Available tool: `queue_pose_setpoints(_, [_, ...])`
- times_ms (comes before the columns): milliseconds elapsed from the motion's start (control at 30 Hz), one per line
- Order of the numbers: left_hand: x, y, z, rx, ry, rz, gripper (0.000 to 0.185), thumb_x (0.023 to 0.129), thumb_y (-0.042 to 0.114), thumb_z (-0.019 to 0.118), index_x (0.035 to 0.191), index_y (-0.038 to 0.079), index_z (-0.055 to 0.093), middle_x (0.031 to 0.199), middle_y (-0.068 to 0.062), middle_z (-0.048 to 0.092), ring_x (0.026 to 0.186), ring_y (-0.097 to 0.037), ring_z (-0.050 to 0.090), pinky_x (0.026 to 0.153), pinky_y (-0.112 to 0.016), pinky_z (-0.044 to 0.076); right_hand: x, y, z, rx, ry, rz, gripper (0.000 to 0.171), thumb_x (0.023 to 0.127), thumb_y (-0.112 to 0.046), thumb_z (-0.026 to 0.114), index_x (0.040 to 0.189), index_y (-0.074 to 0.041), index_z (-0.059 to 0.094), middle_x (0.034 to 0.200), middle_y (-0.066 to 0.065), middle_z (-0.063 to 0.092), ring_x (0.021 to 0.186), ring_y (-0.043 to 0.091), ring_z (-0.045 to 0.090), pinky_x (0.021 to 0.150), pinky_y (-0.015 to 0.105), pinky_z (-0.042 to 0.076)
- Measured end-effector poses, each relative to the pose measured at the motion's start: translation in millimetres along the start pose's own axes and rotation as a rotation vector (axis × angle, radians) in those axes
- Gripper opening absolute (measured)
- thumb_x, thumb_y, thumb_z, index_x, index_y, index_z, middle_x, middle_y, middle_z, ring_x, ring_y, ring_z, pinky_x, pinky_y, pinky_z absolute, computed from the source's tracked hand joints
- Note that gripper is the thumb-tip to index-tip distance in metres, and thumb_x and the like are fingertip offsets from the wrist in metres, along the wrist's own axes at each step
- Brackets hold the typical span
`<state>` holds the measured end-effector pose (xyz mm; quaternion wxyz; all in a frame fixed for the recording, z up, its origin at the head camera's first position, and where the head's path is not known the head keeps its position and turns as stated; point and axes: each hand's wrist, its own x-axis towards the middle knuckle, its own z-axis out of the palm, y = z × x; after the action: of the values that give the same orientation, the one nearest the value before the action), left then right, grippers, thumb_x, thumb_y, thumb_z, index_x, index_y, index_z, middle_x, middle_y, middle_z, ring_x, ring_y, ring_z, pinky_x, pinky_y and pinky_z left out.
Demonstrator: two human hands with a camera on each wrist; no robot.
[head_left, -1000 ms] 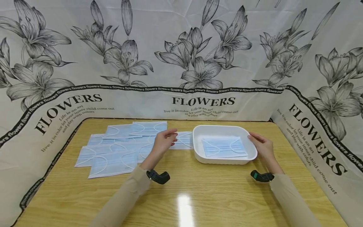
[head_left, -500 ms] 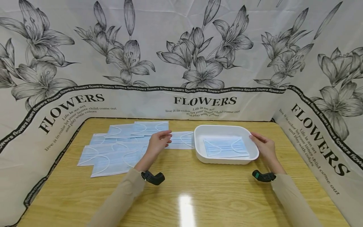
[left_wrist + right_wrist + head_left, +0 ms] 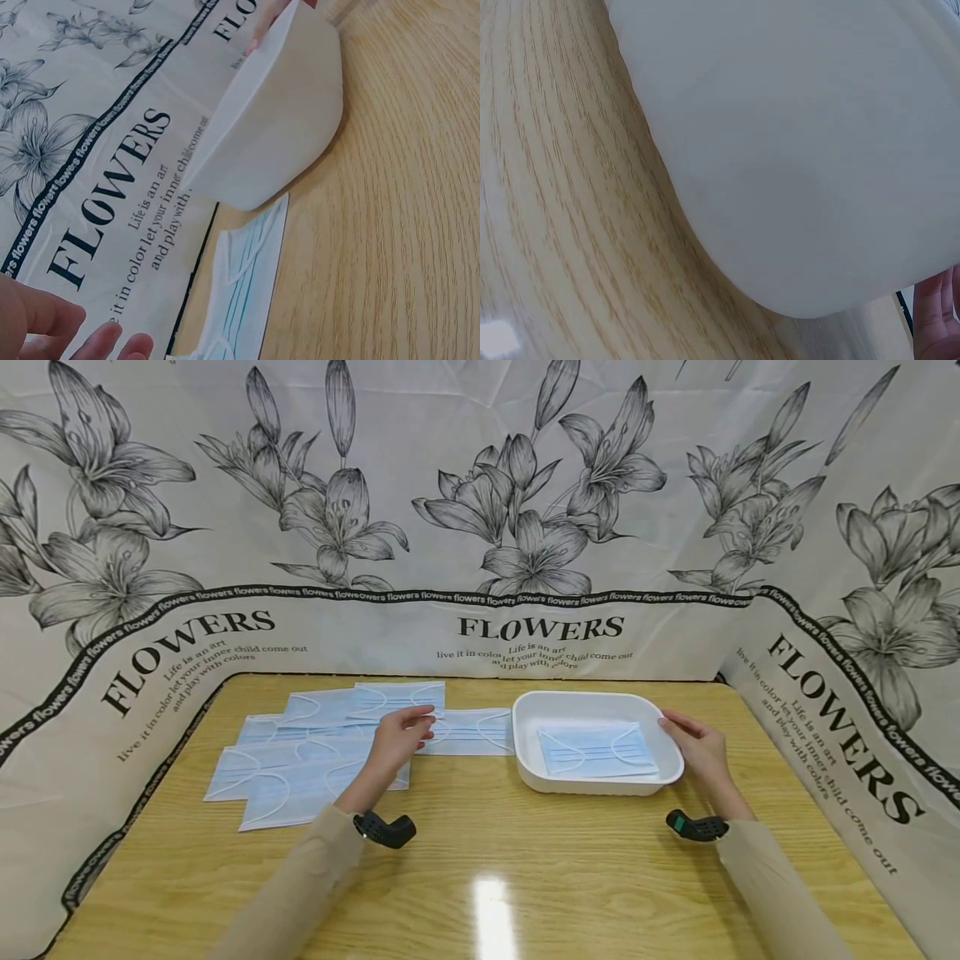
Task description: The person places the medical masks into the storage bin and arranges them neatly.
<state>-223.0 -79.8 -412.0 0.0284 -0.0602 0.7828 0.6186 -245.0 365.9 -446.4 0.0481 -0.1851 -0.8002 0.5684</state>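
Note:
My left hand (image 3: 395,745) is held above several pale blue face masks (image 3: 296,789), its fingers relaxed and bent a little with nothing between them. In the left wrist view its fingers (image 3: 97,341) show near a single face mask (image 3: 251,277). That mask lies flat beside a white plastic basin (image 3: 600,785). My right hand (image 3: 699,747) pinches the basin's right rim, thumb at the edge. Inside the basin one face mask (image 3: 597,750) lies flat. The right wrist view is mostly filled by the basin's outer wall (image 3: 802,150).
The masks overlap in a loose spread at the left of the wooden table (image 3: 555,868). A white cloth (image 3: 360,639) with printed flowers hangs along the back and sides. Each wrist carries a black band, such as the left wristband (image 3: 386,829).
My left hand has moved left, away from the basin, over the spread masks, uncovering more of the mask beside the basin. The right hand and the basin have stayed in place.

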Motion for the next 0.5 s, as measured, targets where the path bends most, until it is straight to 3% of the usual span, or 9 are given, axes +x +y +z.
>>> queue_pose_setpoints(300, [2.6, -7.6, -16.3, 0.030, 0.003, -0.008, 0.035, 0.097, 0.010, 0.052, 0.131, 0.004, 0.058, 0.125, -0.021, 0.063, 0.102, -0.030, 0.065, 0.089, -0.042, 0.054, -1, -1, 1, 0.012, -0.004, -0.002, 0.067, 0.089, -0.047, 0.063, 0.140, -0.007, 0.048, 0.133, -0.005, 0.058, 0.102, -0.007, 0.052, 0.077, 0.003, 0.047])
queue_pose_setpoints(500, [2.0, -9.5, -26.8, 0.036, 0.004, -0.027, 0.035, 0.099, 0.011, 0.051, 0.133, 0.005, 0.057, 0.127, -0.019, 0.063, 0.106, -0.032, 0.064, 0.092, -0.044, 0.053, -2, -1, 0, 0.041, -0.006, -0.010, 0.067, 0.088, -0.046, 0.064, 0.140, -0.006, 0.049, 0.114, -0.017, 0.061, 0.096, -0.010, 0.051, 0.077, 0.003, 0.047])
